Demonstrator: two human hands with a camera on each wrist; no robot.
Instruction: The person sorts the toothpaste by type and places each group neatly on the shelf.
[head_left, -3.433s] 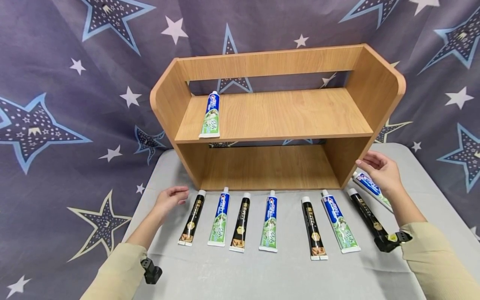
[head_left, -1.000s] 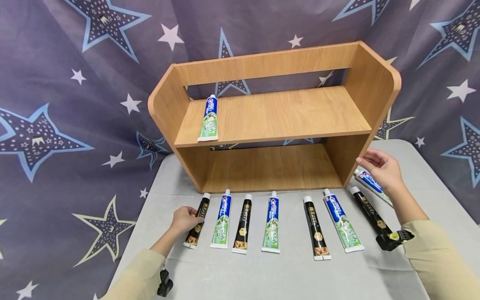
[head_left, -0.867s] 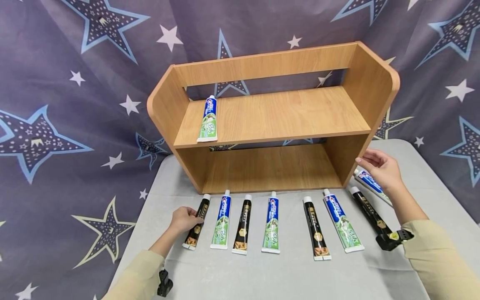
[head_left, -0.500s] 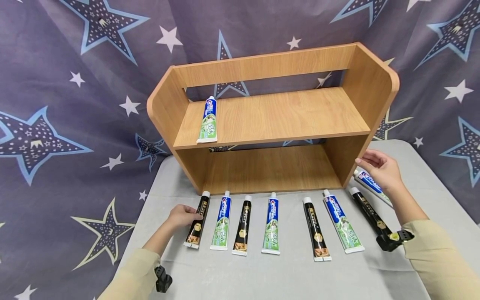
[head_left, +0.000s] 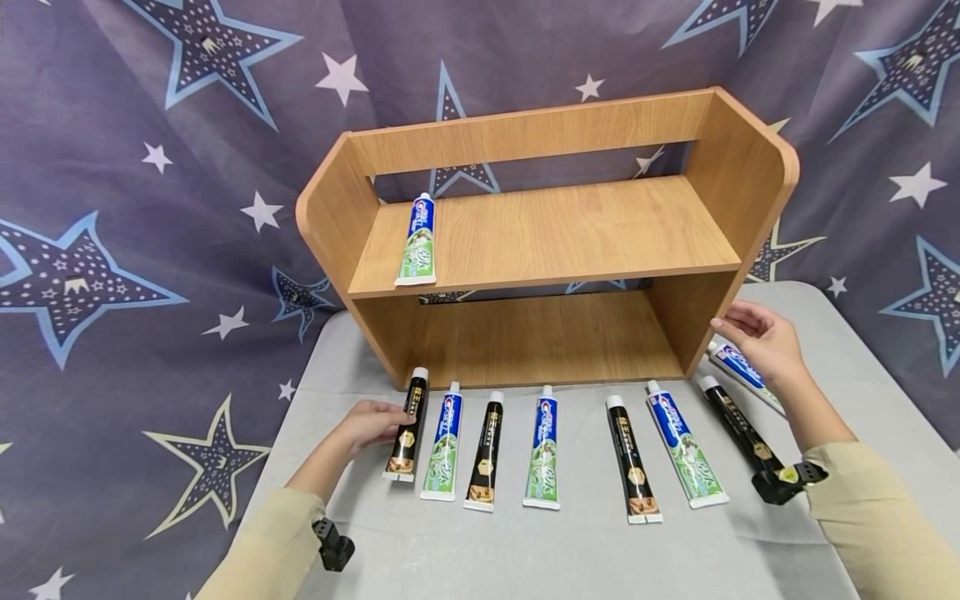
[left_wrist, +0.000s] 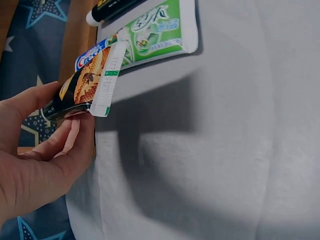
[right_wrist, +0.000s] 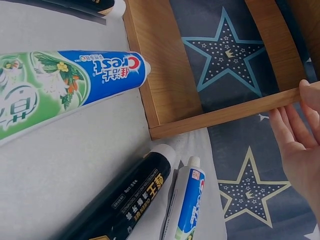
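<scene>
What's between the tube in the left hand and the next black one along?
A blue-and-green Crest tube, lying on the table between the held black tube and the next black tube. Head view shows it.

The tube (head_left: pixel 404 454) in the left hand (head_left: pixel 371 423) is black and gold. The next tube (head_left: pixel 443 446) beside it is blue and green. The shelf (head_left: pixel 570 229) at the right hand (head_left: pixel 767 342) is brown. White stars (head_left: pixel 342 79) dot purple cloth (head_left: pixel 217 267) behind.

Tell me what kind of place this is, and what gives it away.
Likely a staged tabletop recording spot, not a shop: a starry curtain as backdrop, a wooden shelf on a pale table, and toothpaste tubes mostly laid out in a row before it.
</scene>
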